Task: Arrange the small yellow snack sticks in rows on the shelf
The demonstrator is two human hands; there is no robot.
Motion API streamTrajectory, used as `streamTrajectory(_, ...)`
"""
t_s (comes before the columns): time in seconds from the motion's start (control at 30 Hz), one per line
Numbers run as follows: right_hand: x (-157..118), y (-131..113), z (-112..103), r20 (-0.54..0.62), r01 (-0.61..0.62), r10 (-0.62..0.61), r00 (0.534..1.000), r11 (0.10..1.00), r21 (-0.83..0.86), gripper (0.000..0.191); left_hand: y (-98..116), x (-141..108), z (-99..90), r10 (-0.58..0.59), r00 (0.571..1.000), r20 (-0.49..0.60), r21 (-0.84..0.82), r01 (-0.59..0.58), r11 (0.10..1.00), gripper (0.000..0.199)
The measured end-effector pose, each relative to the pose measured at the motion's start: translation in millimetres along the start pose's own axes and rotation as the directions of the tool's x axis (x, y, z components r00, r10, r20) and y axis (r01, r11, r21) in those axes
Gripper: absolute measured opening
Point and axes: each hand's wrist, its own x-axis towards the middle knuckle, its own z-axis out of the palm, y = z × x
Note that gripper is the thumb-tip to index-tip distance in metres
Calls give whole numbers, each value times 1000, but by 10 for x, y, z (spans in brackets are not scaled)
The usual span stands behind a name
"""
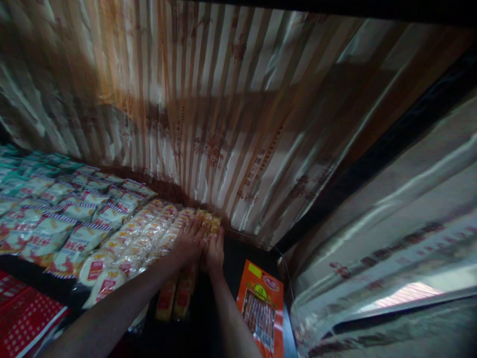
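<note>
Yellow-wrapped snack packs stand in narrow rows on a dark surface, and both hands are at the far end of these rows. My left hand lies over the packs with its fingers spread, beside clear-wrapped round snacks. On the right side of the same yellow packs, my right hand presses with its fingers upright and close together. Whether either hand grips a single pack is hidden.
Rows of white and blue snack bags fill the left. A red dotted basket is at lower left. An orange snack bag lies at right. Behind hangs pleated printed sheeting, with a dark pole slanting across.
</note>
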Motion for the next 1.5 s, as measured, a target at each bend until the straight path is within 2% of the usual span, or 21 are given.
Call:
streamTrajectory(0.1, 106, 3, -28, -9, -69, 69, 998, 998, 14, 64, -40, 107, 56, -16, 1000, -16, -11, 15, 1000, 45)
streamTrajectory(0.23, 223, -28, 13, 59, -86, 85, 995, 996, 6, 66, -123, 248, 163, -35, 999, 23, -19, 36, 999, 45)
streamTrajectory(0.43, 216, -16, 156, 110, 41, -40, 993, 999, -3, 64, -211, 265, 282, -14, 995, 102, -34, 17, 999, 44)
streamTrajectory(0.57, 225, -87, 79, 103, -28, 28, 994, 1000, 2, 63, -199, 269, 192, -16, 992, 122, -44, 22, 999, 44)
streamTrajectory(0.7, 165, -244, -126, 29, -79, 79, 996, 997, -8, 61, -179, 230, -39, -25, 995, 92, -50, 29, 998, 44)
streamTrajectory(0.77, 50, -335, -231, 8, -56, 56, 998, 998, -15, 62, -171, 132, -172, -17, 998, 64, -42, 19, 999, 44)
streamTrajectory(0.83, -126, -427, -325, 37, -9, 10, 999, 999, -34, 64, -162, -34, -297, 2, 999, 40, -40, -1, 999, 45)
streamTrajectory(0.97, -594, -601, -469, 80, -42, 49, 996, 995, -95, 61, -131, -512, -506, -31, 999, 29, -24, 31, 999, 44)
streamTrajectory(1.1, -1021, -726, -534, 112, -13, 30, 993, 989, -147, 59, -89, -1011, -670, -42, 999, 15, 15, 42, 999, 43)
streamTrajectory(1.2, -1202, -799, -523, 135, 57, -29, 990, 977, -203, 57, -78, -1274, -730, -17, 1000, 2, 48, 17, 999, 46)
streamTrajectory(1.33, -1266, -889, -484, 175, 159, -108, 979, 938, -307, 54, -96, -1408, -695, -34, 999, -8, 43, 35, 998, 46)
streamTrajectory(1.5, -1240, -939, -467, 210, 248, -181, 961, 899, -362, 52, -100, -1394, -638, -54, 998, 20, 26, 53, 998, 47)
